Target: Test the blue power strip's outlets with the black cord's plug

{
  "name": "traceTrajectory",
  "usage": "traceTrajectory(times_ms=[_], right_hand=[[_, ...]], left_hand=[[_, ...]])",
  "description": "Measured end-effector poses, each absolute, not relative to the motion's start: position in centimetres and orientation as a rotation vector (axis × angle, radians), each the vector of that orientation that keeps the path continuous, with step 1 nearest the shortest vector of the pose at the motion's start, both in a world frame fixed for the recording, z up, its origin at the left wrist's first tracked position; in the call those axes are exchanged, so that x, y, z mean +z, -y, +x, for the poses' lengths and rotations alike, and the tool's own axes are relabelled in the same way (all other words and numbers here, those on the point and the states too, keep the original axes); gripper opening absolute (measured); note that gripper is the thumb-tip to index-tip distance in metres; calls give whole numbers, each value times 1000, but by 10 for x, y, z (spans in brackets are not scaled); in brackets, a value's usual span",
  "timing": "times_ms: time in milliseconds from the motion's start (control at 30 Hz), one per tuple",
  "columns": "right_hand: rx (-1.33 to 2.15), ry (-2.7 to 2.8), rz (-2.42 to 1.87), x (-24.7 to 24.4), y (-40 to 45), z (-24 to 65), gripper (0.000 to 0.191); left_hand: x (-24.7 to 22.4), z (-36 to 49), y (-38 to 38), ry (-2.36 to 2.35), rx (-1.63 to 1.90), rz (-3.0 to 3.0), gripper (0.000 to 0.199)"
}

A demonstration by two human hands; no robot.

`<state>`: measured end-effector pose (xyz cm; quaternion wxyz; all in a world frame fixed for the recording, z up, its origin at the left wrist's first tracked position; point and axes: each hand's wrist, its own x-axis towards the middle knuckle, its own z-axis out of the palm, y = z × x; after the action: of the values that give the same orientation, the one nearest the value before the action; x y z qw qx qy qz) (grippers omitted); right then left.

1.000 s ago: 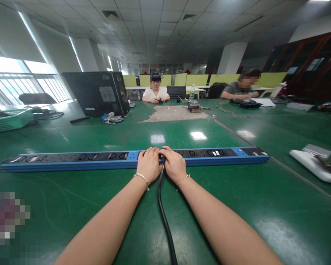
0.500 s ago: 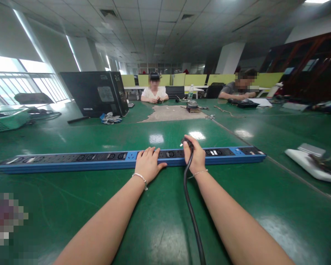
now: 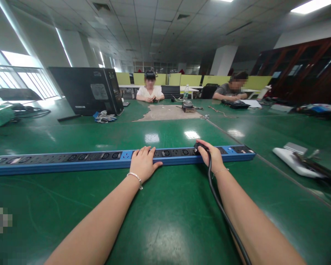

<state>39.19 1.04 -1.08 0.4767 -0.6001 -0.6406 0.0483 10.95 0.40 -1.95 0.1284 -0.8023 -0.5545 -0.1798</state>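
A long blue and black power strip [image 3: 57, 166] lies across the green table, its top lined with several sockets. My left hand [image 3: 142, 162] rests flat on it near the middle, fingers stretched over the top and thumb out along the front side. Right of that, my right hand [image 3: 213, 156] is closed on a black plug [image 3: 197, 146], held over the sockets on the strip's right part. Whether the plug touches a socket is hidden by the fingers. From the plug, a thick black cord [image 3: 218, 201] runs down along my right forearm.
A black computer case [image 3: 85, 92] stands at the back left, with gloves [image 3: 105, 117] before it. A green basket [image 3: 0, 117] is at far left. White and dark items [image 3: 292, 162] lie at right. Two people [image 3: 150, 92] sit across the green table [image 3: 113, 132].
My right hand has moved right along the strip and lower, bringing the plug close over the sockets. The cord swung right. My left hand stays on the strip; the view shifted slightly.
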Motion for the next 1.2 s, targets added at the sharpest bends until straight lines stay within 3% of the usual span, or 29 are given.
traceTrajectory(times_ms=[500,967,1200], right_hand=[[-102,1855,-1417,-17,4,377,36],[-368,1476,-1664,-36,-13,362,36],[-337,1564,-1634,-35,-12,367,33]], left_hand=[[-20,112,-2,1628,-528,-2312,63],[-21,110,-2,1624,-527,-2310,62],[-20,111,-1,1645,-518,-2315,62]])
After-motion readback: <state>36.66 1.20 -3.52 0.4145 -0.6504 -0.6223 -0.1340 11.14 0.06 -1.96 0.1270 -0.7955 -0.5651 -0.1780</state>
